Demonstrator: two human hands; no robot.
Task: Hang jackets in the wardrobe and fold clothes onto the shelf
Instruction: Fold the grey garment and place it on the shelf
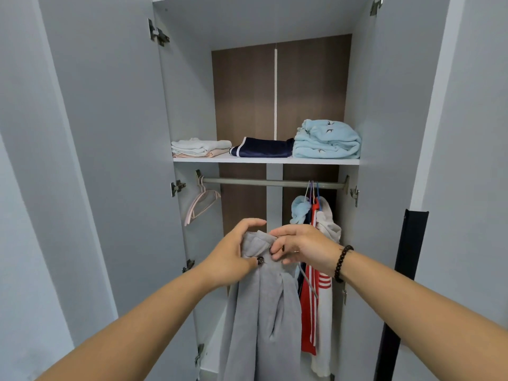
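A grey jacket hangs down in front of the open wardrobe, below the rail. My left hand grips its collar from the left. My right hand, a bead bracelet on the wrist, pinches the collar from the right, and a grey hanger arm pokes out just below it. Hung at the rail's right end are a light blue garment and a red-and-white jacket. On the shelf lie three folded piles: white and peach, navy, light blue.
Empty pink hangers hang at the rail's left end. Both wardrobe doors stand open, left door and right door. A dark vertical strip stands at the right beside the door.
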